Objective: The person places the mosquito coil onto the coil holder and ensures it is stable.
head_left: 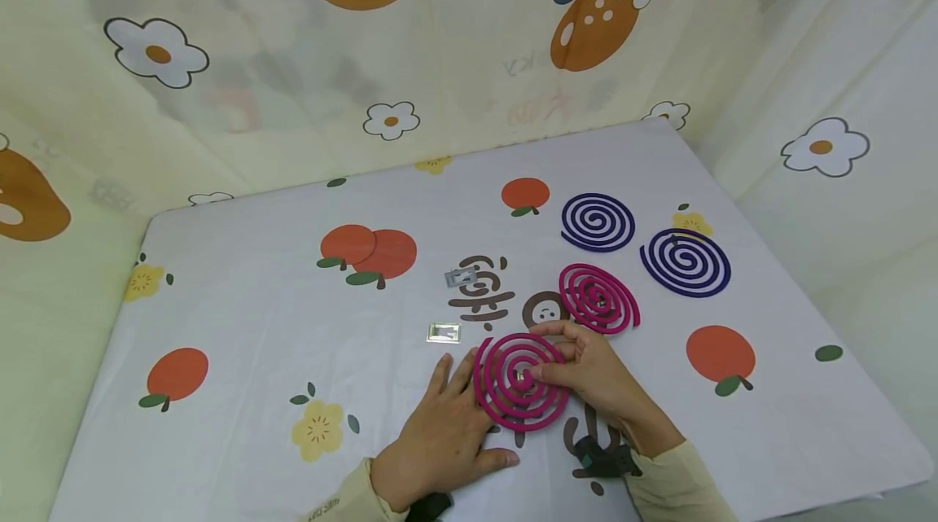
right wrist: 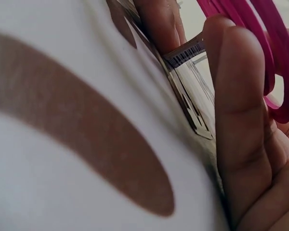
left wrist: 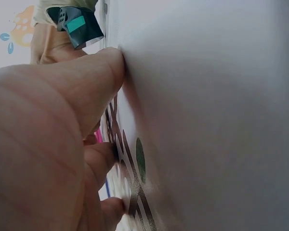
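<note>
A magenta mosquito coil is tilted a little above the table near its front. My right hand pinches it, the thumb near its centre and the fingers behind. My left hand rests palm down on the table at the coil's left edge, fingers extended and partly hidden under the coil. In the right wrist view a thin metal coil stand lies under the coil, with a fingertip touching its far end. Beyond lies a second magenta coil, with metal at its middle.
Two dark blue coils lie at the back right. A silver metal stand and a gold-toned one lie left of the coils. A printed cloth covers the table, and a curtain hangs behind it.
</note>
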The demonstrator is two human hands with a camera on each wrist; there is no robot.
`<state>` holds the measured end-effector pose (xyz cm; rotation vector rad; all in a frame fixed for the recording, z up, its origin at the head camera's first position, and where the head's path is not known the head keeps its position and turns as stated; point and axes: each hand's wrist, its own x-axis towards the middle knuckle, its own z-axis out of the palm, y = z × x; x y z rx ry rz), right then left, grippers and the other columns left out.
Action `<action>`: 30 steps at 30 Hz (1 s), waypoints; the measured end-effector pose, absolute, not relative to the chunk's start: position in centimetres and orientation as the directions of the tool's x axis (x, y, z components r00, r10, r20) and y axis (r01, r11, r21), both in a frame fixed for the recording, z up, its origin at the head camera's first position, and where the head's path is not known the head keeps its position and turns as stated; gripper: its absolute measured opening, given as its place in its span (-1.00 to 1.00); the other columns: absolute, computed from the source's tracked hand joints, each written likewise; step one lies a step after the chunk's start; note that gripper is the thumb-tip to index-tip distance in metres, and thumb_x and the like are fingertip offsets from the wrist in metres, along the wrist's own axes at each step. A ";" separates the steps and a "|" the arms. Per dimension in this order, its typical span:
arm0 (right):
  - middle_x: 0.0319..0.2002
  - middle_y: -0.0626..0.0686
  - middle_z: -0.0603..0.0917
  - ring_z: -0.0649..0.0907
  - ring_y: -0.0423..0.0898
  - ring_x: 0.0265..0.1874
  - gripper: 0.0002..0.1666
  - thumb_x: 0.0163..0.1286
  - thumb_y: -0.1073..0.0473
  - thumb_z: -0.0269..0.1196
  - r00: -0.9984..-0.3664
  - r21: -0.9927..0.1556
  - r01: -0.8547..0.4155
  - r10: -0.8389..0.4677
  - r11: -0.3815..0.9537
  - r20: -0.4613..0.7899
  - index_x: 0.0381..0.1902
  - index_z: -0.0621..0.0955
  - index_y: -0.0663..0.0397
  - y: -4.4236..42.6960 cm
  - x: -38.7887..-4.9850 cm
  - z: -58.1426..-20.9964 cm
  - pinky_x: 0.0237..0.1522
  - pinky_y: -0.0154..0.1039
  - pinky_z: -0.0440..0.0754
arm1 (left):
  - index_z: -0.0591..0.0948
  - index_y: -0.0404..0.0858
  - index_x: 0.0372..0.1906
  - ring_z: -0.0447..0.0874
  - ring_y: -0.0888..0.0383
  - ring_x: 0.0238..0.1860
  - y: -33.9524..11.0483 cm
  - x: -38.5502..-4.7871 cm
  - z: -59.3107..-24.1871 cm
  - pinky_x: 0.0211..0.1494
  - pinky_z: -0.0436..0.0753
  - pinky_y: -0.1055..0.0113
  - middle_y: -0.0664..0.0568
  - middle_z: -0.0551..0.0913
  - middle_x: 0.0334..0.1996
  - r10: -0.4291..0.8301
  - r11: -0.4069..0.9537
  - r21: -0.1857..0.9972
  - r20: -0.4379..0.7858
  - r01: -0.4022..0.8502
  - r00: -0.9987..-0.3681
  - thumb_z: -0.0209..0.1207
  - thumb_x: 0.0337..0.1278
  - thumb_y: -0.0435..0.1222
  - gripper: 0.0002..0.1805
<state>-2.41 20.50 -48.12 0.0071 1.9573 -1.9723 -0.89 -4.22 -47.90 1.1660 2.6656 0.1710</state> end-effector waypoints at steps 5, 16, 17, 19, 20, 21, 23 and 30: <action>-0.13 0.33 0.78 0.82 -0.05 -0.22 -0.32 0.35 0.33 0.43 -0.940 -0.967 0.255 -0.230 0.022 -0.253 0.35 0.44 0.40 20.4 -2.4 -48.2 -0.08 -0.26 0.77 | 0.32 0.12 0.61 -0.09 -0.19 0.67 -4.3 -0.9 -47.9 0.60 0.00 -0.30 -0.04 0.14 0.66 0.737 0.676 0.200 -0.159 0.709 -0.657 0.09 0.23 0.43 -0.08; -0.18 0.32 0.79 0.82 -0.05 -0.25 -0.32 0.36 0.33 0.42 -0.938 -0.965 0.261 -0.232 0.024 -0.259 0.35 0.44 0.39 20.4 -2.4 -48.0 -0.10 -0.26 0.77 | 0.30 0.15 0.62 -0.10 -0.16 0.67 -4.3 -0.9 -47.6 0.60 0.01 -0.29 -0.01 0.12 0.67 0.736 0.677 0.203 -0.165 0.708 -0.657 0.08 0.25 0.42 -0.09; -0.20 0.32 0.79 0.81 -0.06 -0.26 -0.32 0.36 0.33 0.42 -0.936 -0.965 0.261 -0.236 0.025 -0.259 0.35 0.44 0.40 20.4 -2.4 -48.0 -0.10 -0.27 0.77 | 0.29 0.14 0.62 -0.10 -0.16 0.67 -4.3 -0.9 -47.6 0.60 0.01 -0.29 -0.01 0.11 0.67 0.735 0.678 0.205 -0.167 0.706 -0.657 0.08 0.25 0.42 -0.09; -0.22 0.31 0.78 0.80 -0.07 -0.28 -0.32 0.36 0.33 0.42 -0.934 -0.965 0.261 -0.245 0.026 -0.260 0.36 0.43 0.40 20.4 -2.4 -48.0 -0.11 -0.27 0.77 | 0.28 0.13 0.63 -0.10 -0.16 0.67 -4.2 -0.9 -47.6 0.60 0.01 -0.29 -0.01 0.11 0.67 0.734 0.679 0.208 -0.170 0.704 -0.658 0.08 0.26 0.42 -0.08; -0.23 0.31 0.78 0.80 -0.08 -0.28 -0.32 0.36 0.33 0.42 -0.933 -0.965 0.263 -0.249 0.025 -0.261 0.36 0.43 0.41 20.4 -2.4 -47.9 -0.11 -0.28 0.77 | 0.27 0.13 0.63 -0.10 -0.16 0.67 -4.2 -0.9 -47.6 0.60 0.01 -0.29 -0.01 0.11 0.67 0.733 0.680 0.209 -0.171 0.703 -0.658 0.08 0.26 0.41 -0.08; -0.23 0.32 0.78 0.80 -0.08 -0.28 -0.31 0.35 0.34 0.42 -0.932 -0.964 0.263 -0.253 0.024 -0.261 0.36 0.43 0.41 20.4 -2.4 -47.9 -0.11 -0.27 0.77 | 0.27 0.12 0.63 -0.11 -0.16 0.67 -4.2 -0.9 -47.5 0.60 0.01 -0.29 -0.01 0.11 0.67 0.733 0.680 0.210 -0.174 0.702 -0.658 0.08 0.26 0.41 -0.08; -0.23 0.32 0.78 0.80 -0.08 -0.27 -0.31 0.35 0.34 0.42 -0.931 -0.965 0.263 -0.255 0.024 -0.260 0.36 0.43 0.41 20.4 -2.4 -47.9 -0.11 -0.27 0.77 | 0.27 0.11 0.64 -0.11 -0.16 0.67 -4.2 -0.9 -47.6 0.60 0.01 -0.29 -0.01 0.10 0.67 0.732 0.681 0.211 -0.176 0.701 -0.658 0.08 0.26 0.41 -0.07; -0.20 0.31 0.78 0.80 -0.08 -0.27 -0.33 0.35 0.35 0.42 -0.938 -0.967 0.255 -0.235 0.027 -0.254 0.35 0.44 0.41 20.4 -2.4 -48.0 -0.13 -0.27 0.77 | 0.28 0.10 0.63 -0.11 -0.18 0.67 -4.3 -0.9 -47.7 0.60 0.01 -0.31 -0.02 0.10 0.67 0.736 0.677 0.204 -0.169 0.707 -0.655 0.07 0.25 0.43 -0.06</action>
